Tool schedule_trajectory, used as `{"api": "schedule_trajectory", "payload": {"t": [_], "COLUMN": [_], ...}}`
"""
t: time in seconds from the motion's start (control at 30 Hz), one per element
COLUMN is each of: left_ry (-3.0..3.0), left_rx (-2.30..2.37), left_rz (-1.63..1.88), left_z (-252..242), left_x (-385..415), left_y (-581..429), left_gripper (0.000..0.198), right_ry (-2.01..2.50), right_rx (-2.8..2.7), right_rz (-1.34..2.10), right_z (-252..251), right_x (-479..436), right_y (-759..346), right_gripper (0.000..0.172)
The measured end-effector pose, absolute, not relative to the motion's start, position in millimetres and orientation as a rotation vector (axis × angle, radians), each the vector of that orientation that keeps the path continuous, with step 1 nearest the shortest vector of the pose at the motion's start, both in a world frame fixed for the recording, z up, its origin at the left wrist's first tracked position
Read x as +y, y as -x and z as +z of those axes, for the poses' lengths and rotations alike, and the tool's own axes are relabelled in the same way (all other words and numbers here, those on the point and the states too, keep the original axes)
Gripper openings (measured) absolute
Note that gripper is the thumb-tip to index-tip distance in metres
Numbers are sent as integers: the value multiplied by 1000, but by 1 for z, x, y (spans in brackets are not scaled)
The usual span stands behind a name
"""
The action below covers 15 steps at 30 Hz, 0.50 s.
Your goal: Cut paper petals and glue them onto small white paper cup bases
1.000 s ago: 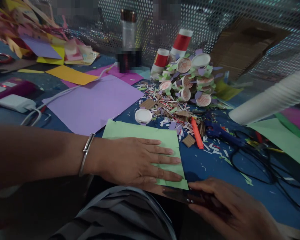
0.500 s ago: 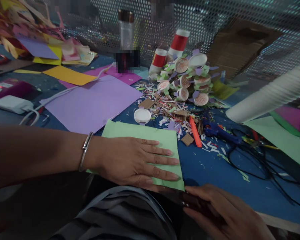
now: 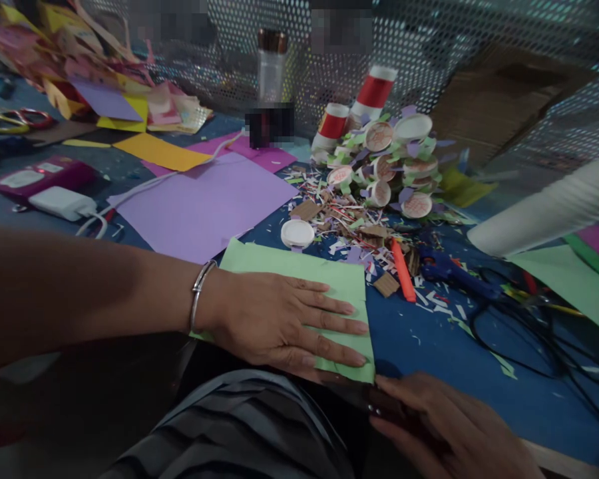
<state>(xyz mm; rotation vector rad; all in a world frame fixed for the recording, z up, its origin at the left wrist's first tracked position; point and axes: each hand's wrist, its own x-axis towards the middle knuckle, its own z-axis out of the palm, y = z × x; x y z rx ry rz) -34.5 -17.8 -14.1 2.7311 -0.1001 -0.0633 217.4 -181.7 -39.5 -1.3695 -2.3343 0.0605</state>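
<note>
My left hand (image 3: 267,319) lies flat with fingers stretched out on a light green paper sheet (image 3: 337,273) at the table's front edge. A silver bangle (image 3: 198,293) is on that wrist. My right hand (image 3: 449,419) is closed around a knife (image 3: 374,409) with a dark, riveted handle, just past the sheet's near right corner. Most of the handle is inside the hand, and the blade runs left in shadow along the sheet's near edge. A large purple sheet (image 3: 204,199) lies behind my left hand. Beyond the green sheet is a small white disc (image 3: 297,233).
Paper and cardboard scraps (image 3: 349,216) litter the blue table (image 3: 419,356). An orange stick (image 3: 403,269), a blue glue gun (image 3: 454,273) and black cables (image 3: 529,346) lie to the right. Paper cup pieces (image 3: 394,159) are piled behind, near a long white tube (image 3: 569,203). Scissors (image 3: 17,121) lie far left.
The camera view has turned slightly left, so the whole scene sits further right. The scissors at far left show more fully. Both hands keep nearly the same place at the green sheet.
</note>
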Motion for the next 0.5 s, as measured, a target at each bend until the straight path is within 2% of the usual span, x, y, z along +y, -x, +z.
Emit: {"api": "schedule_trajectory", "payload": {"t": [0.5], "left_ry": [-2745], "left_rx": [-119], "left_rz": [95], "left_z": [-15], "left_x": [-18], "left_y": [35], "left_gripper": [48], "right_ry": [1386], "right_rx": [-2360], "right_rz": [140], "right_z": [-37], "right_x": [-179], "right_y": [-217], "right_gripper": [24]}}
